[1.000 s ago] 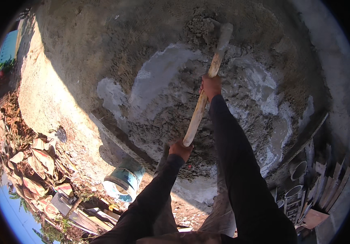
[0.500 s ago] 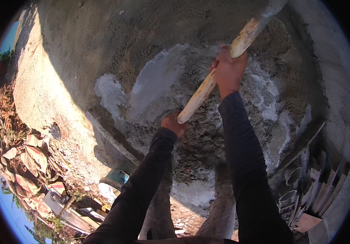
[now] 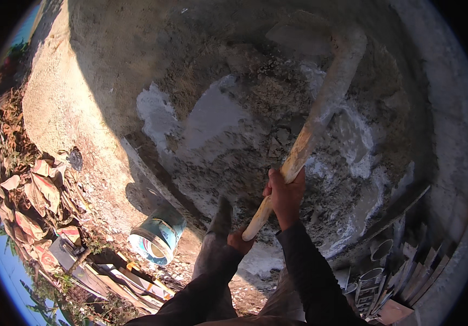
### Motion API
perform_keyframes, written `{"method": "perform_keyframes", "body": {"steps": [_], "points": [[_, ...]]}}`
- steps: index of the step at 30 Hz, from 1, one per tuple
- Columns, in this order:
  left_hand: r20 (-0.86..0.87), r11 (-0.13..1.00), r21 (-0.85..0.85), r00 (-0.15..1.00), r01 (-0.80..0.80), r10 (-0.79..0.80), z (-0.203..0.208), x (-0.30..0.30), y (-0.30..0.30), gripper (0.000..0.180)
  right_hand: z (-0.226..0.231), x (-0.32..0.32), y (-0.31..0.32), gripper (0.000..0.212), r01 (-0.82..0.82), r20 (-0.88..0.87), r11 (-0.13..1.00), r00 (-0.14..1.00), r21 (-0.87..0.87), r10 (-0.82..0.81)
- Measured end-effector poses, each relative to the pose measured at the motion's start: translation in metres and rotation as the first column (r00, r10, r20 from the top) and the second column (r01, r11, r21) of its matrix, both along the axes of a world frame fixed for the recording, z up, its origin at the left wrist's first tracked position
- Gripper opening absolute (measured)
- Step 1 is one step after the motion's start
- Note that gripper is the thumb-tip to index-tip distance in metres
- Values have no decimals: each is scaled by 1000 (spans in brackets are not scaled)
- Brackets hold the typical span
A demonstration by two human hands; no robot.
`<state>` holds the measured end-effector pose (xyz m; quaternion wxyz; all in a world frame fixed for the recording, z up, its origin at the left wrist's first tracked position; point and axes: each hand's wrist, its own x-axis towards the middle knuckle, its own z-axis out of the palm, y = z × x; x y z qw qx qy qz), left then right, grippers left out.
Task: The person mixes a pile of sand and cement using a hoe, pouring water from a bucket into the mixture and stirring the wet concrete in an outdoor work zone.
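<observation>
Both fists are wrapped round the long wooden handle of a hoe. My left hand grips its butt end, low and close to my legs. Higher up the handle is my right hand. Pale bare wood shows near my hands; beyond them the shaft is caked in grey and slants up to the far right. The hoe's head, at the far end, blends into the grey mix and is hard to make out. Below lies a bed of wet mortar with a water puddle at its left.
Boards edge the mix at left and right. A teal bucket lies tipped by my left leg. Crumpled sacks and scrap wood are heaped at far left. Wood offcuts stand along the right wall.
Both hands have drawn the hoe back toward my body, and its caked far shaft has come further into view. The view has shifted a little, showing more of the bucket.
</observation>
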<state>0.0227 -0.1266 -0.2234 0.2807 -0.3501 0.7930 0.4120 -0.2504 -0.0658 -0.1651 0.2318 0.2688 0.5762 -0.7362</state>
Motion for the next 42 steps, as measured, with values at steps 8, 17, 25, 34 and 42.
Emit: {"method": "perform_keyframes", "body": {"steps": [8, 17, 25, 34, 42], "points": [[-10, 993, 84, 996, 86, -85, -60, -216, -81, 42, -57, -193, -45, 23, 70, -352, 991, 936, 111, -26], [316, 998, -70, 948, -3, 25, 72, 5, 0, 39, -66, 17, -11, 22, -141, 226, 988, 962, -60, 151], [-316, 999, 28, 949, 16, -6, -1, -91, -71, 33, 59, -53, -55, 18, 19, -314, 997, 948, -70, -40], [169, 973, -8, 959, -229, 227, -6, -67, -78, 42, -152, -69, -138, 37, -423, 149, 888, 904, 181, 400], [110, 967, 6, 962, -254, 252, 89, 89, 1, 39, 28, 93, -75, 29, -346, 148, 937, 925, -42, 349]]}}
